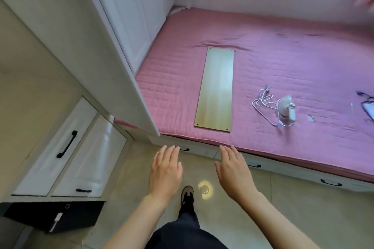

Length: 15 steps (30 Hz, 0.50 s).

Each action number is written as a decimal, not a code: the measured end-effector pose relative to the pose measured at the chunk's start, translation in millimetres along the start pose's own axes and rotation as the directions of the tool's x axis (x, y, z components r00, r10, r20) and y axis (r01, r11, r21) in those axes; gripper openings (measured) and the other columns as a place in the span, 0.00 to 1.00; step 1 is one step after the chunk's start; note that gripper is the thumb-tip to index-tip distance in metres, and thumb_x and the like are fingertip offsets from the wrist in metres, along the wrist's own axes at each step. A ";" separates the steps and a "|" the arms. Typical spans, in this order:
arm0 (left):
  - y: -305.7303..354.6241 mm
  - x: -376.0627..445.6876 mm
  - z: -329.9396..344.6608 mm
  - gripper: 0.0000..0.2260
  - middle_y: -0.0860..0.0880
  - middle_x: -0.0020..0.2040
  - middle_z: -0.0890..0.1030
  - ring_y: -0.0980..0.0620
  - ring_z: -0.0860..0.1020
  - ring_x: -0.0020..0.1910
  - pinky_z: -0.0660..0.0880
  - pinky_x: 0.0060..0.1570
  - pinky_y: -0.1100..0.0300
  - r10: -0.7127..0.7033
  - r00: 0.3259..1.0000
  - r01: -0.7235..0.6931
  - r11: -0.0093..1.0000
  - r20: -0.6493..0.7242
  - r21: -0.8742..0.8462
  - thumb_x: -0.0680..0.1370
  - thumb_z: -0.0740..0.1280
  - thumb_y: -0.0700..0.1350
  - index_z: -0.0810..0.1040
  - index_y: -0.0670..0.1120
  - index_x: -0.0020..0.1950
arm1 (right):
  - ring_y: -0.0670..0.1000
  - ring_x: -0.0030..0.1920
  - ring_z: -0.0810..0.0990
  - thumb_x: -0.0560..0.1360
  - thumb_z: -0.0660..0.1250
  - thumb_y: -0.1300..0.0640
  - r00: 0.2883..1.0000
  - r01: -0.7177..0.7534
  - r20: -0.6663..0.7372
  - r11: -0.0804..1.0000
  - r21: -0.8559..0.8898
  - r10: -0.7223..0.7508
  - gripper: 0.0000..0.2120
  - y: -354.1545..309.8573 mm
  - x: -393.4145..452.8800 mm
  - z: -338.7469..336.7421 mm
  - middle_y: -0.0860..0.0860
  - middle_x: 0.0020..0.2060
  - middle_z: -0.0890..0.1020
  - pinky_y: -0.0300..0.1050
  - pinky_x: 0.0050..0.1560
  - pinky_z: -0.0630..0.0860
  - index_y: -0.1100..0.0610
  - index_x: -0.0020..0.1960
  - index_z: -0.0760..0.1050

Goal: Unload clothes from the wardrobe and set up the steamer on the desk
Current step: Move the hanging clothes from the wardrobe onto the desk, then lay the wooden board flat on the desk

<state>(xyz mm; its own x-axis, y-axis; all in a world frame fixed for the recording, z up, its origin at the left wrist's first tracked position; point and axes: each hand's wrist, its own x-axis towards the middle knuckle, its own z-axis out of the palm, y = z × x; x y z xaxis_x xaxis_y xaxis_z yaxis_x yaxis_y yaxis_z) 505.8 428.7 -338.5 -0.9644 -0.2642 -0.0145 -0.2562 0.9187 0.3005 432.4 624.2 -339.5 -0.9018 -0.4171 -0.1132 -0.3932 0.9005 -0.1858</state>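
Both hands hang flat above the floor tiles, palms down, fingers straight and close together, holding nothing: the left hand and the right hand are side by side with a gap between them, fingertips toward the bed. Below them shows one dark shoe beside a round patch of light on the tile.

Past the fingertips lies the pink quilted mattress. On it rests one pale wooden board, flat, its long axis running from the near edge of the bed away toward the wall. To the right of the board, well apart from it, sits one small white steamer (blurred, so its facing is hard to read), its handle toward the near side. Its single white cord lies in loose loops to its left, the plug end toward the wall.

On the left stands the white wardrobe, one door swung out over the bed corner. Two white drawers with black handles sit under it.
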 end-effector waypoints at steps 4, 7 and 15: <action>-8.1 59.6 -3.1 0.21 0.47 0.67 0.74 0.47 0.68 0.70 0.62 0.70 0.51 0.070 0.997 -0.070 0.997 0.027 0.008 0.77 0.65 0.44 0.71 0.44 0.69 | 0.61 0.67 0.70 0.78 0.61 0.51 0.999 -0.041 0.002 0.999 0.001 0.041 0.24 -0.2 49.4 -5.8 0.59 0.65 0.74 0.57 0.67 0.67 0.63 0.70 0.67; -11.2 100.0 -4.8 0.21 0.46 0.66 0.75 0.46 0.70 0.69 0.61 0.70 0.52 0.107 0.994 -0.108 0.994 0.035 0.021 0.76 0.66 0.44 0.72 0.43 0.68 | 0.60 0.64 0.72 0.78 0.60 0.52 0.998 -0.062 -0.019 0.998 0.007 0.062 0.22 1.6 77.9 -8.2 0.58 0.62 0.75 0.55 0.66 0.68 0.62 0.68 0.68; -2.4 171.7 5.3 0.21 0.46 0.68 0.73 0.46 0.68 0.70 0.57 0.71 0.53 0.157 0.983 -0.159 0.987 0.097 0.012 0.78 0.64 0.44 0.69 0.43 0.70 | 0.62 0.64 0.72 0.77 0.63 0.52 0.988 -0.154 -0.016 0.988 0.028 0.155 0.24 24.1 130.6 -10.7 0.59 0.62 0.76 0.56 0.66 0.69 0.64 0.68 0.69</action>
<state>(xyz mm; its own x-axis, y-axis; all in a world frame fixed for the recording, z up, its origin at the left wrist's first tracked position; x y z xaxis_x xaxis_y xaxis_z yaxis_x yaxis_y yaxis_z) 340.5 382.7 -346.7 -0.9944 -0.0873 -0.0595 -0.1008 0.9526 0.2871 303.3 592.7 -348.3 -0.9544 -0.2709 -0.1253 -0.2443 0.9502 -0.1935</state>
